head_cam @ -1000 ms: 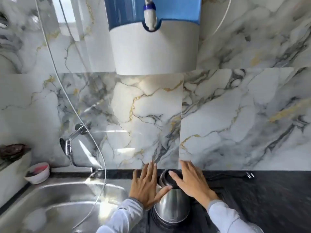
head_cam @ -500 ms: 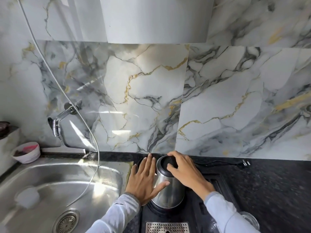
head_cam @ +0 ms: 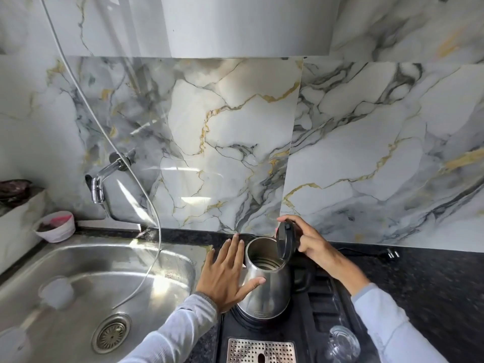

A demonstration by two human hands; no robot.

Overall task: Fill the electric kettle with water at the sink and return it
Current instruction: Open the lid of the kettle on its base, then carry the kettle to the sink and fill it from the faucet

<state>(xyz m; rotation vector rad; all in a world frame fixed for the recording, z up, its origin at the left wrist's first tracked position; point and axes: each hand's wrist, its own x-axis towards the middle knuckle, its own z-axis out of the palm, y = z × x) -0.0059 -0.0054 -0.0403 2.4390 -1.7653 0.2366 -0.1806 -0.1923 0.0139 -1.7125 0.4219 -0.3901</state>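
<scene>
Kettle (head_cam: pixel 267 284) upright on a black tray (head_cam: pixel 322 305) near the counter's (head_cam: pixel 432 284) back edge, just right of the sink (head_cam: pixel 78 255). Lid (head_cam: pixel 285 241) raised on end, mouth uncovered. Left hand (head_cam: pixel 227 273) flat against the kettle's left side, fingers straight and slightly apart, thumb across the body. Right hand (head_cam: pixel 314 244) grips the lid, fingers curled over its top edge. Tap (head_cam: pixel 100 182) on the wall above the sink's back edge.

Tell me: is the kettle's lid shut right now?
No, the lid stands raised off the open kettle, with the right hand holding it.
</scene>
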